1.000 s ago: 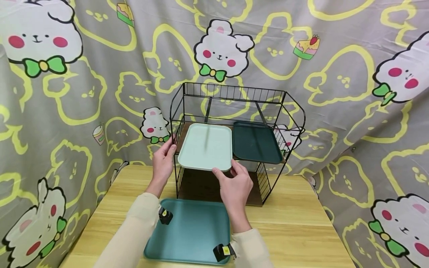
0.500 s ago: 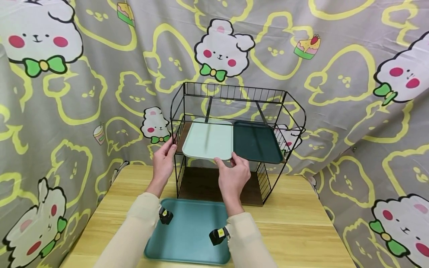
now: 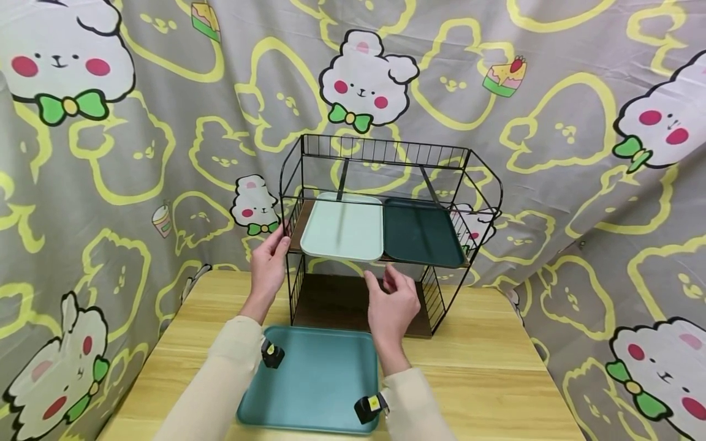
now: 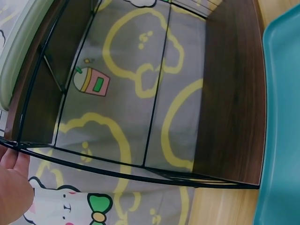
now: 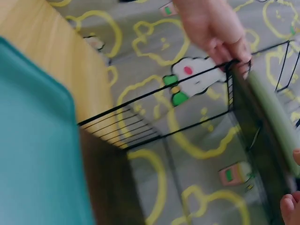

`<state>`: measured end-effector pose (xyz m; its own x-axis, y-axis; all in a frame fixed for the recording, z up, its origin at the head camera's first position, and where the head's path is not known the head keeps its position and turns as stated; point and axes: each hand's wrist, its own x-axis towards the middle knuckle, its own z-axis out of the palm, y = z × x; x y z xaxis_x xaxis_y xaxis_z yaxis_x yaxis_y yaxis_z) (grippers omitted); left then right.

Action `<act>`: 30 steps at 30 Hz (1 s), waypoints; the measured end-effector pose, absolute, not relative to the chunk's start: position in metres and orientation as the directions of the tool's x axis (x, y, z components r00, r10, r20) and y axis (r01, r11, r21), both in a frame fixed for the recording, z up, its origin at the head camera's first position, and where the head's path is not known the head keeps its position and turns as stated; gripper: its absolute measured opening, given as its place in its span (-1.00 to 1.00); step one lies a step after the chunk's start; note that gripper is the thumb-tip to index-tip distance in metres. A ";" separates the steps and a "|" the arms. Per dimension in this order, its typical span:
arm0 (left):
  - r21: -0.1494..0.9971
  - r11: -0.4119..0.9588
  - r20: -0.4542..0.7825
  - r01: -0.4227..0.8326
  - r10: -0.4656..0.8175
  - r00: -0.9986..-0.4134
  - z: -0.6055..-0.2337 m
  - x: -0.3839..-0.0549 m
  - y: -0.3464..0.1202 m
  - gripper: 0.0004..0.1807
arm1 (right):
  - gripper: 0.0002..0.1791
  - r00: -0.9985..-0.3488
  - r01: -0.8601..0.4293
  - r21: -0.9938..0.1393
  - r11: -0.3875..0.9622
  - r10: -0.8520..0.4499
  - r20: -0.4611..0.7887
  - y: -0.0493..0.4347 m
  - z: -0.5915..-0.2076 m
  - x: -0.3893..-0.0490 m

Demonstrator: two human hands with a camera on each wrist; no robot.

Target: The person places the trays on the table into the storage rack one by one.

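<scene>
A two-tier black wire rack with dark wooden shelf boards [image 3: 331, 309] stands on the table. My left hand [image 3: 269, 262] grips its left front post, thumb and fingers around the wire. On the upper shelf lies a pale green tray [image 3: 342, 229] at the left, beside a dark green tray [image 3: 425, 236]. My right hand [image 3: 393, 309] is just below and in front of the pale tray's near right corner, holding nothing, its fingers loosely bent and the thumb apart. In the right wrist view, fingertips [image 5: 287, 208] show close to the pale tray's edge.
A larger teal tray [image 3: 317, 383] lies on the wooden table [image 3: 474, 355] in front of the rack, under my forearms. Behind and on both sides hangs a grey curtain [image 3: 557, 37] with cartoon animals. Each wrist wears a small black camera.
My right hand slid the pale green tray further back onto the upper shelf, then let go and drew back toward me, down and slightly right. The left hand stayed on the post.
</scene>
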<state>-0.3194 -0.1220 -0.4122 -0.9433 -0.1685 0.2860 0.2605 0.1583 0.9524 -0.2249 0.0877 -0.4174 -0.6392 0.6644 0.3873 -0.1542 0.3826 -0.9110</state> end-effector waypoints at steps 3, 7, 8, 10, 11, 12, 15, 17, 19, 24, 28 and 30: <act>0.952 0.157 0.288 0.263 -0.168 -0.943 -0.412 -0.319 -0.123 -0.50 | -0.57 -0.667 -0.078 -0.926 0.370 0.671 0.324 0.097 -0.435 -0.218; 0.950 0.162 0.295 0.268 -0.179 -0.938 -0.412 -0.319 -0.124 -0.52 | -0.55 -0.710 0.040 -0.938 0.343 0.670 0.215 0.107 -0.471 -0.210; 0.949 0.165 0.296 0.268 -0.182 -0.938 -0.412 -0.319 -0.123 -0.52 | -0.54 -0.720 0.069 -0.941 0.333 0.669 0.184 0.109 -0.482 -0.207; 0.949 0.168 0.295 0.266 -0.186 -0.937 -0.412 -0.318 -0.122 -0.51 | -0.52 -0.744 0.114 -0.942 0.316 0.656 0.130 0.112 -0.500 -0.200; 0.949 0.169 0.295 0.265 -0.187 -0.937 -0.412 -0.318 -0.122 -0.51 | -0.50 -0.754 0.139 -0.940 0.313 0.649 0.105 0.114 -0.509 -0.197; 0.950 0.165 0.293 0.264 -0.186 -0.938 -0.411 -0.318 -0.121 -0.51 | -0.50 -0.759 0.160 -0.937 0.311 0.645 0.085 0.116 -0.517 -0.193; 0.953 0.156 0.287 0.261 -0.179 -0.941 -0.411 -0.318 -0.119 -0.51 | -0.47 -0.767 0.219 -0.921 0.323 0.641 0.042 0.120 -0.537 -0.185; 0.954 0.147 0.285 0.261 -0.175 -0.943 -0.411 -0.318 -0.119 -0.52 | -0.44 -0.772 0.254 -0.911 0.326 0.636 0.012 0.122 -0.550 -0.180; 0.956 0.142 0.281 0.258 -0.171 -0.944 -0.411 -0.318 -0.118 -0.52 | -0.42 -0.782 0.282 -0.900 0.333 0.623 -0.015 0.123 -0.561 -0.177; 0.957 0.140 0.277 0.255 -0.176 -0.944 -0.411 -0.318 -0.119 -0.51 | -0.45 -0.813 0.335 -0.870 0.362 0.578 -0.073 0.123 -0.586 -0.168; 0.956 0.139 0.279 0.257 -0.174 -0.944 -0.411 -0.319 -0.120 -0.51 | -0.55 -0.809 0.375 -0.849 0.371 0.579 -0.105 0.120 -0.597 -0.163; 0.955 0.139 0.284 0.262 -0.172 -0.943 -0.412 -0.319 -0.120 -0.51 | -0.59 -0.809 0.394 -0.837 0.380 0.576 -0.120 0.118 -0.600 -0.162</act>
